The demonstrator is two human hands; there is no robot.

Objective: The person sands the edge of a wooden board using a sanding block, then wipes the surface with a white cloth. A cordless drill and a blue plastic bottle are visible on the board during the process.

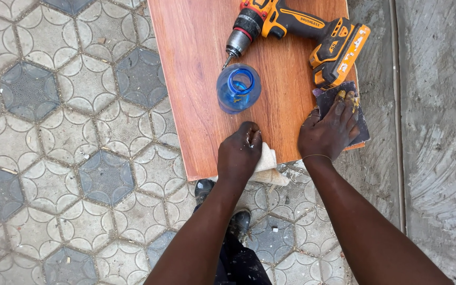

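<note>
A pale, crumpled cloth rag (266, 164) was gripped in the closed left hand (238, 153) and pressed at the near edge of the reddish-brown wood-grain board (196, 79), partly hanging over it. The right hand (327, 132) was laid flat, fingers spread, on a dark sheet of sandpaper (362, 124) at the board's right corner. Just beyond the left hand, a clear blue plastic bottle (238, 87) was stood upright. Behind it, an orange-and-black cordless drill (296, 31) was laid on its side. Grey hexagonal paving stones (69, 158) were seen beneath.
</note>
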